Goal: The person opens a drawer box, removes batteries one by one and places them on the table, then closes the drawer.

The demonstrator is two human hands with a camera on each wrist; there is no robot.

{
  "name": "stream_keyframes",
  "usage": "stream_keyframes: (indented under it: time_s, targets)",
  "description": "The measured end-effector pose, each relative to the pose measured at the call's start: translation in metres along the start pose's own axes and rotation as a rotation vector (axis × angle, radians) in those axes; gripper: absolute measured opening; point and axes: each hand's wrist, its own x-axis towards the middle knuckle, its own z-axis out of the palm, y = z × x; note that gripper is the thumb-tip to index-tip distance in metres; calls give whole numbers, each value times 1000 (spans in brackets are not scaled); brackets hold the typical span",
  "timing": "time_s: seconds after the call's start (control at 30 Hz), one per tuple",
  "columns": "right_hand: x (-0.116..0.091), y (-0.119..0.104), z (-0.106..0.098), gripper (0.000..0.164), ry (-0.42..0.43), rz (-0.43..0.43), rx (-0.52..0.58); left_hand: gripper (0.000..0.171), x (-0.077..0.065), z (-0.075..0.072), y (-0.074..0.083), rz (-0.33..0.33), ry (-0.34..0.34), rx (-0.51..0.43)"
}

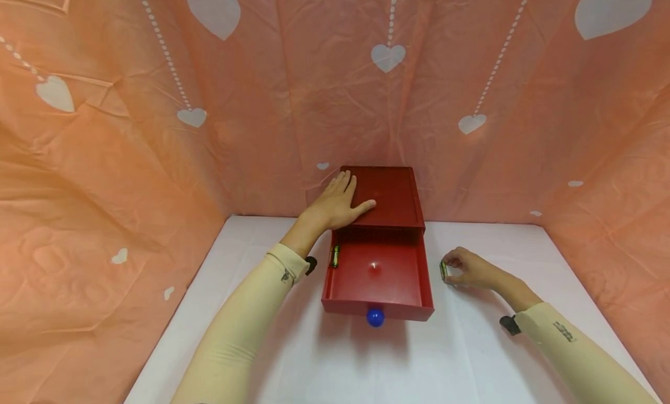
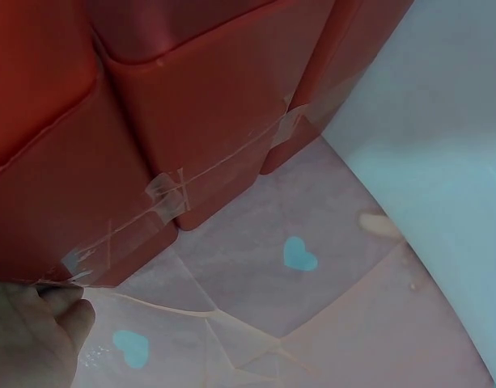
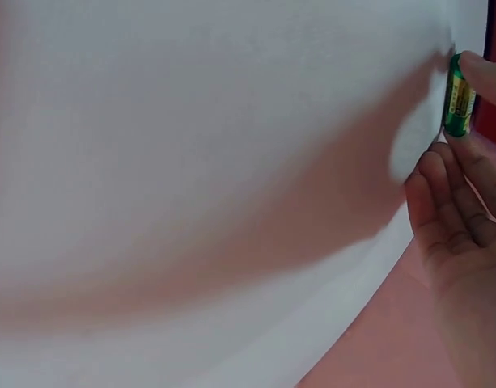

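A red box [image 1: 389,195] stands at the back of the table with its drawer [image 1: 384,282] pulled out toward me; a blue ball knob [image 1: 375,317] sits on the drawer front. My left hand [image 1: 337,203] rests on the box's top left part, fingers spread and straight. Inside the drawer, against its left wall, is a green battery [image 1: 335,256]. To the right of the drawer, my right hand [image 1: 467,268] pinches another green battery [image 3: 459,95] by its ends between thumb and finger, close to the white cloth.
White cloth [image 1: 293,357] covers the table. Pinkish-orange drapes with white hearts [image 1: 335,102] rise behind and at both sides, close behind the box. Clear tape [image 2: 171,194] runs along the red box's side in the left wrist view.
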Motion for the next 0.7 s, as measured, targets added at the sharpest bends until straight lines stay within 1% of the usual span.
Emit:
stream_keyframes:
  time_s: [0.17,0.37,0.7]
  targets:
    - [-1,4,2,45,19,-13,-16,95,2,2,-1,0,3,7]
    - [-3,10,4,47,28,-32,2,95,1,1,0,3,9,11]
    - [-8,10,5,54,17,-4,21,95,0,1,2,3,1,12]
